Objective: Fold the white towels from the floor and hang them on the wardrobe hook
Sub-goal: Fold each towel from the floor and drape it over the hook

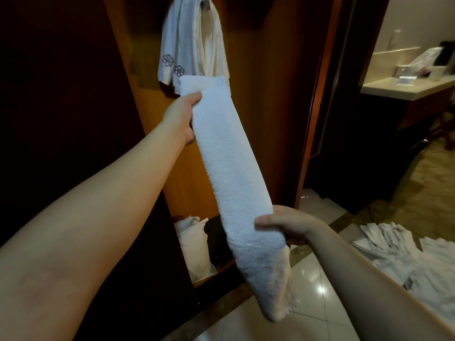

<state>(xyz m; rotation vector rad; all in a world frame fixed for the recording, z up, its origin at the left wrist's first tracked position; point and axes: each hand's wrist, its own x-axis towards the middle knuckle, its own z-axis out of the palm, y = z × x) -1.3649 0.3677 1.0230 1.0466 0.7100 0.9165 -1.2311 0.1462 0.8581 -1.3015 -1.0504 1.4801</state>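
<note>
Towel in play: the person is holding a long white terry towel folded into a narrow strip [234,183], stretched on a slant in front of the open wooden wardrobe [266,119].
Left hand: the left hand [183,116] is gripping the strip near its upper end, thumb on top, fingers tucked behind the cloth.
Right hand: the right hand [286,225] is pinching the strip lower down, thumb across the front face, and the tail of the towel is hanging loose below it.
Hook: the dark metal wardrobe hook [205,1] is sitting well above the raised end of the strip, already carrying white towels with purple flower embroidery [187,45].
Done so far: at least one towel is up on the hook, and this one is looking folded lengthwise and ready to go.
Left to do: this strip is not yet on the hook, and a heap of crumpled white towels [403,254] is lying on the glossy tiled floor [307,291] at the right, so I am judging the job well short of finished.
Also there: a white pillow [194,247] is standing in the wardrobe's bottom compartment.
Writing: no brand, label or lettering is readable; only the flower motifs are showing.
</note>
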